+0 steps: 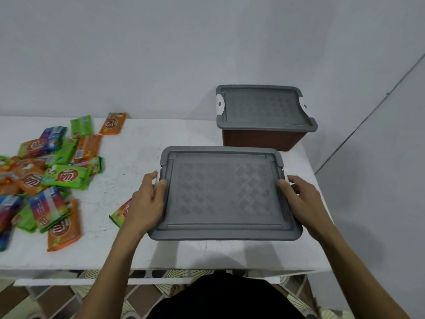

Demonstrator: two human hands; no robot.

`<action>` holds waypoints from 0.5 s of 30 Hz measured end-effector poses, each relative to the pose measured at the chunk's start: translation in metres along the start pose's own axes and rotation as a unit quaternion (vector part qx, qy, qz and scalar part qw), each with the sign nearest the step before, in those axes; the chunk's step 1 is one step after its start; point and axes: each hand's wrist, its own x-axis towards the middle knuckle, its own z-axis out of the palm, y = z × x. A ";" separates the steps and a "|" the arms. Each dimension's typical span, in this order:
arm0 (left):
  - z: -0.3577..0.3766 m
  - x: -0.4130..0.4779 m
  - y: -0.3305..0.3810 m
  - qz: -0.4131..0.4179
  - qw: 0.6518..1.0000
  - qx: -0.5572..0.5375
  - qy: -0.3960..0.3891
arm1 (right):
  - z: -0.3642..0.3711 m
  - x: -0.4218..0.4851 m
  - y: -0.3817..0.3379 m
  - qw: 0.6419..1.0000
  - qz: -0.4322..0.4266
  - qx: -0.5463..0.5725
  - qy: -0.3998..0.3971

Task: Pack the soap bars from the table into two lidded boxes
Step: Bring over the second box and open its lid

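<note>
A box with a grey patterned lid [224, 194] stands on the white table [138, 153] right in front of me. My left hand [147, 199] grips its left edge at the white latch, thumb on top of the lid. My right hand [301, 199] grips the right edge the same way. A second box [264, 116], brown with a grey lid shut on it, stands behind at the table's far right. Several wrapped soap bars [46, 176] in green, orange and blue lie heaped at the left. One soap bar [122, 211] lies partly hidden under my left wrist.
A pale wall rises right behind the table. The table's right edge runs just past both boxes, and its front edge is near my body. Patterned floor tiles show below the table.
</note>
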 end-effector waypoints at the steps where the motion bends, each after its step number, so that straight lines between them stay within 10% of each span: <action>1: -0.002 0.001 -0.004 -0.004 1.000 -0.011 -0.001 | 0.000 0.000 0.004 1.000 -0.010 0.001 -0.003; 9: -0.010 0.009 -0.022 -0.135 0.953 -0.251 -0.100 | -0.002 -0.007 0.029 0.950 0.134 0.268 -0.084; 15: -0.013 0.008 -0.024 -0.114 0.947 -0.271 -0.128 | 0.001 -0.009 0.028 0.970 0.095 0.222 -0.035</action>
